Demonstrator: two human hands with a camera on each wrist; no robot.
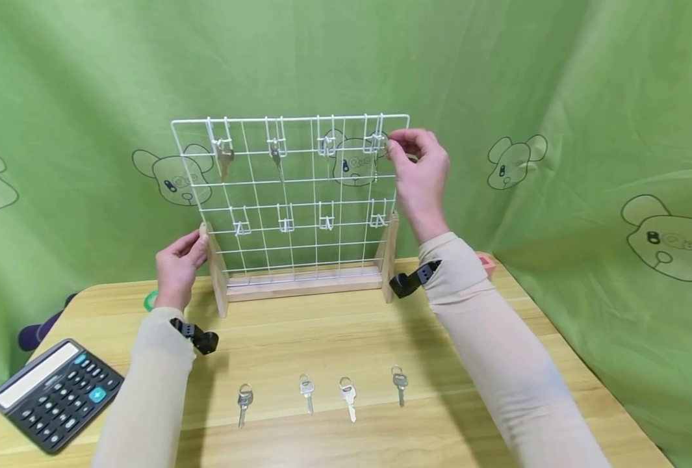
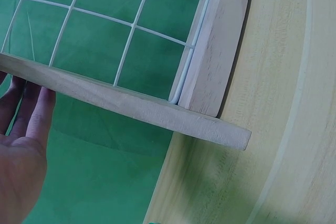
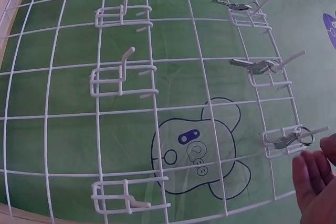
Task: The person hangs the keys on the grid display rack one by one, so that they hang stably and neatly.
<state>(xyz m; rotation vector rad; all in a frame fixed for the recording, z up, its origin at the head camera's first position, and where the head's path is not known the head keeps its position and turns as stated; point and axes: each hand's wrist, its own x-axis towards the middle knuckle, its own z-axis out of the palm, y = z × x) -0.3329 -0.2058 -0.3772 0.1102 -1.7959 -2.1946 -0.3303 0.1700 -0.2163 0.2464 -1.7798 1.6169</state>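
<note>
A white wire grid rack (image 1: pixel 314 181) stands on wooden supports. My left hand (image 1: pixel 177 266) grips its left wooden upright (image 1: pixel 214 270), thumb in front; in the left wrist view the fingers (image 2: pixel 39 111) reach behind the wood. Beside the top row's right end hook is my right hand (image 1: pixel 423 166), fingers bent. In the right wrist view a key (image 3: pixel 283 140) hangs by its ring (image 3: pixel 306 136) on that hook; thumb and fingertips sit just off the ring. Other keys hang along the top row, such as the leftmost key (image 1: pixel 224 159) and its neighbour (image 1: pixel 276 156).
The lower row's hooks (image 1: pixel 287 224) carry no keys. Several ringed keys lie in a row at the table's front, from a left key (image 1: pixel 243 403) to a right key (image 1: pixel 401 387). A calculator (image 1: pixel 56 393) lies at left; a pink object (image 1: pixel 486 262) sits behind my right forearm.
</note>
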